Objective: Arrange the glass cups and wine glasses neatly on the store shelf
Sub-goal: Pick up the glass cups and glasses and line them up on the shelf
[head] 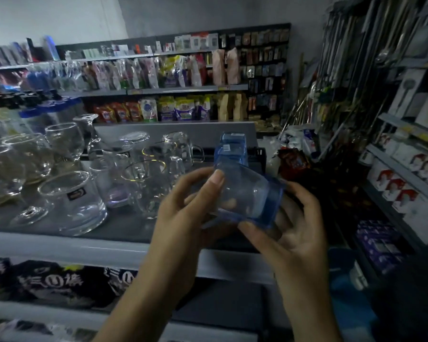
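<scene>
Both hands grip a tilted blue-tinted glass cup [248,193].

A blue-tinted glass cup [247,193] is held tilted sideways, right of clear cups [143,183] and wine glasses [64,141] on the shelf [124,228].

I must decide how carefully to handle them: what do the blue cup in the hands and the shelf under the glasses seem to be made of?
Blue cup: probably tinted glass, glossy and see-through. Skin shows through its wall, though clear plastic is possible.
Shelf: looks like grey painted metal, smooth, with a dull sheen along its front edge. This is not certain.
</scene>
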The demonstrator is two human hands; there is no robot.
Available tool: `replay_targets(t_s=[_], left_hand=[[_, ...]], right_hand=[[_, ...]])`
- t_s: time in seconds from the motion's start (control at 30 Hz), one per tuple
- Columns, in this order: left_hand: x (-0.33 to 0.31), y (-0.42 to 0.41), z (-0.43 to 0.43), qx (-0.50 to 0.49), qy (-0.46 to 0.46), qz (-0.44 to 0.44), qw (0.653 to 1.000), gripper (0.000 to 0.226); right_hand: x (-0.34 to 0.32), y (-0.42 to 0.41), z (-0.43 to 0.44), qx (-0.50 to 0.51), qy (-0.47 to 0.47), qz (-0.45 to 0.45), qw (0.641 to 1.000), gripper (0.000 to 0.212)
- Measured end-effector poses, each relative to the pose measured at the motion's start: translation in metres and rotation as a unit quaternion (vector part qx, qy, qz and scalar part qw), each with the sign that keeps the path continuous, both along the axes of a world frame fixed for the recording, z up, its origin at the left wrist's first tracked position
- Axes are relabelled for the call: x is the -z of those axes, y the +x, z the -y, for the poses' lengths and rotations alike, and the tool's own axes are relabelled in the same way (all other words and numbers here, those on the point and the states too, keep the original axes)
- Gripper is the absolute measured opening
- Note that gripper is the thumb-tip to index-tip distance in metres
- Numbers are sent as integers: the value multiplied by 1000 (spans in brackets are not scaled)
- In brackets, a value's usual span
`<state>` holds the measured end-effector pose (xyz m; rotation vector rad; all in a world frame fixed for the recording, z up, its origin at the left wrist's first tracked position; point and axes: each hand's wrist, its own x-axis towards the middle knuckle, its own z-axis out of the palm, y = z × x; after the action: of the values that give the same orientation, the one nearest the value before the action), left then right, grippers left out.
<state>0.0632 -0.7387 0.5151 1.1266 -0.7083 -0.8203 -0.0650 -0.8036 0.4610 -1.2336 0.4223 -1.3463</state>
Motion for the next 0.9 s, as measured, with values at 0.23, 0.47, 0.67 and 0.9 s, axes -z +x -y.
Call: replay_targets(t_s=[0.23,0.47,0.67,0.9], left_hand=[[9,15,-10,-28,-25,208,978,45],[29,46,-9,-35,-36,431,901,33],[39,66,-2,-4,14,467,884,53],[49,63,2,-77,92,568,814,65]], right_hand=[[-27,1,-29,82,-56,-10,995,68],[-22,5,-20,105,-90,-158,978,79],[-29,27,0,94,-116,-212,966,79],[-18,42,13,107,-108,-231,961,62]])
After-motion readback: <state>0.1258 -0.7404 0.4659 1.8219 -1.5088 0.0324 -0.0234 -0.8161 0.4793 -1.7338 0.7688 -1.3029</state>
